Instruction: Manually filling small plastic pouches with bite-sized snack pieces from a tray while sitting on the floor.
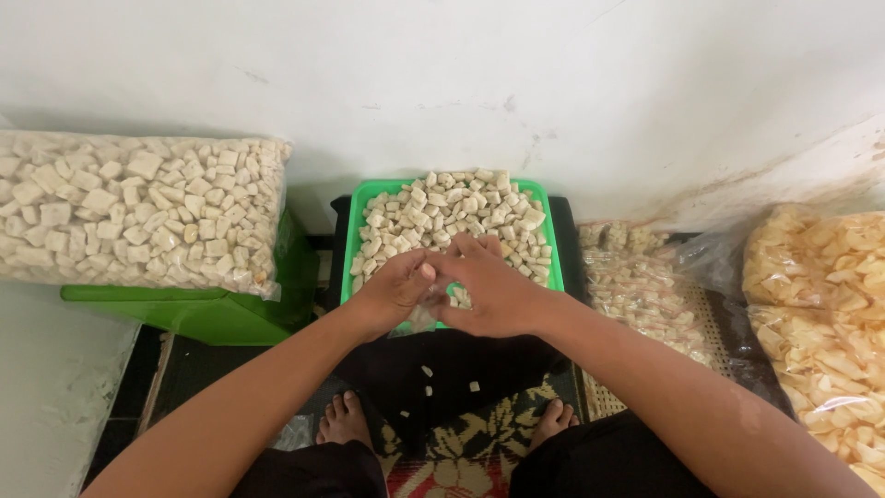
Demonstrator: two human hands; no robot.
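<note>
I see a small clear plastic bag (426,318) pinched between both hands at the near edge of a green tray (353,242). The left hand (395,293) is curled with fingertips closed on the bag's mouth; the right hand (493,288) grips the bag's other side, fingers bent around it. The bag hangs just in front of the tray, partly hidden by the hands.

The tray is heaped with pale, cube-like crackers (452,214) and rests on a black cloth (442,369), where a few loose pieces (427,372) lie. Below that I see a patterned mat (461,456) and two bare feet (343,420).

To the left, a large clear sack of the same pale pieces (138,212) lies on a green box (221,314). To the right, small filled packets (636,286) are piled on a woven surface, and further right are big bags of yellowish chips (820,304).

Everything sits at floor level against a white wall (461,83), scuffed and stained near its base on the right.
</note>
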